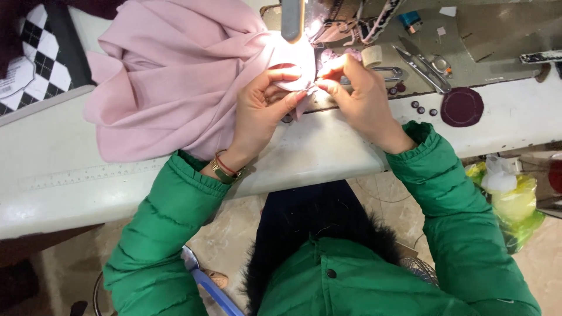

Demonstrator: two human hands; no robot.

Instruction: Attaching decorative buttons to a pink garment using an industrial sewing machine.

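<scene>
- Where both sets of fingertips meet just under the sewing machine head (292,20), the left hand (263,111) and right hand (363,96) each pinch a small edge of pink fabric (170,76).
- Most of the cloth lies bunched left of the machine.
- No finished seam shows; stitching looks unstarted.
- Scissors (424,67) and dark buttons (422,108) lie right of it.

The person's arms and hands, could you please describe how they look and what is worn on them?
Both arms wear bright green quilted puffer sleeves with gathered elastic cuffs, the left sleeve and the right sleeve. The left hand and right hand are bare, without gloves. The left wrist carries a gold-toned watch on a dark strap beside a thin red cord bracelet. The right wrist shows nothing worn.
</scene>
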